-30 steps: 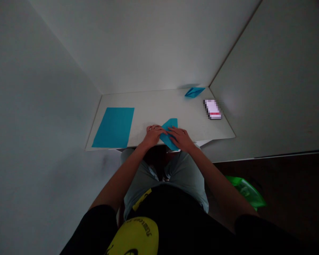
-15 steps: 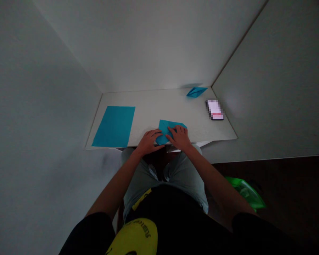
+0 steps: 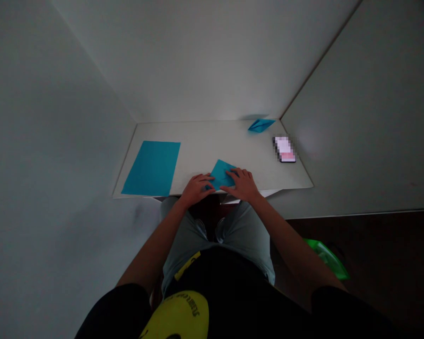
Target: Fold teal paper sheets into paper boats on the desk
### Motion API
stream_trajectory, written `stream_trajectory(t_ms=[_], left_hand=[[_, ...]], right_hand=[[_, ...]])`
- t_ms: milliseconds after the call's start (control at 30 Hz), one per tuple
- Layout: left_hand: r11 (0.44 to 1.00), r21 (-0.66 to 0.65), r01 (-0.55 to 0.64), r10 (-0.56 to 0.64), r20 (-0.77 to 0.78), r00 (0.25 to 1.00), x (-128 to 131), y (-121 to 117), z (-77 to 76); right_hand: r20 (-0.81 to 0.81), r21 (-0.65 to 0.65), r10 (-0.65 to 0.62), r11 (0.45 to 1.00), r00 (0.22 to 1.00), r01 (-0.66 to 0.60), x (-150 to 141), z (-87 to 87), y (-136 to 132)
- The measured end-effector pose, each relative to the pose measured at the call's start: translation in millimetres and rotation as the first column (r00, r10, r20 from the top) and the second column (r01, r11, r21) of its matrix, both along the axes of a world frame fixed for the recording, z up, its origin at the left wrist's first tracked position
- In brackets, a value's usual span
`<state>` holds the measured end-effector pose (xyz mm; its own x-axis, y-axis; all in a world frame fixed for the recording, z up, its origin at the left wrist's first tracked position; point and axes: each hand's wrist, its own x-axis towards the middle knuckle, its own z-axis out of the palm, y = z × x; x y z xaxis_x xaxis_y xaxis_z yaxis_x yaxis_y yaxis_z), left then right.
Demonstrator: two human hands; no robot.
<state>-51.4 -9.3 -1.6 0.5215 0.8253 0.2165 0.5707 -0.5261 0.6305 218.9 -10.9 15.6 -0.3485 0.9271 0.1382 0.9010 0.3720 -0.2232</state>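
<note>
A partly folded piece of blue paper (image 3: 223,171) lies at the near edge of the white table (image 3: 205,146). My left hand (image 3: 196,189) rests on its near left corner, fingers pressed down on the paper. My right hand (image 3: 242,184) lies over its right side, fingers stretched flat on it. Most of the paper's near half is hidden under both hands.
A flat blue sheet (image 3: 151,167) lies at the table's left. A small folded blue paper shape (image 3: 260,125) sits in the far right corner, with a phone (image 3: 284,149) near the right wall. White walls close in the table on three sides. A green bag (image 3: 327,258) lies on the dark floor to the right.
The folded paper went from hanging over the table edge to lying flat on the table. It now shows a smaller pointed shape, and both hands press on it.
</note>
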Motion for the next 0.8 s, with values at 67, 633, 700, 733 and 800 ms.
stream_trajectory(t_ms=[67,633,700,733,800], left_hand=[[0.999,-0.052,-0.006,0.009,0.060,0.998,-0.6,2.9,-0.9],[0.901,-0.058,-0.429,0.432,0.051,0.900,19.3,11.2,-1.4],[0.899,0.051,-0.436,0.436,-0.005,0.900,23.2,8.5,1.8],[0.903,0.109,-0.416,0.422,-0.040,0.906,25.7,5.9,3.8],[0.934,0.180,-0.308,0.331,-0.119,0.936,31.7,-1.2,7.7]], right_hand=[[0.002,-0.022,0.022,1.000,1.000,-0.022,4.6,-0.3,1.4],[-0.154,-0.057,0.003,0.998,0.988,-0.011,31.6,0.7,18.3],[-0.126,0.029,-0.057,0.998,0.990,0.061,26.4,-3.6,12.5],[-0.123,0.073,-0.089,0.992,0.988,0.099,23.7,-6.3,8.6],[-0.128,0.123,-0.120,0.983,0.984,0.136,19.0,-12.1,-0.2]])
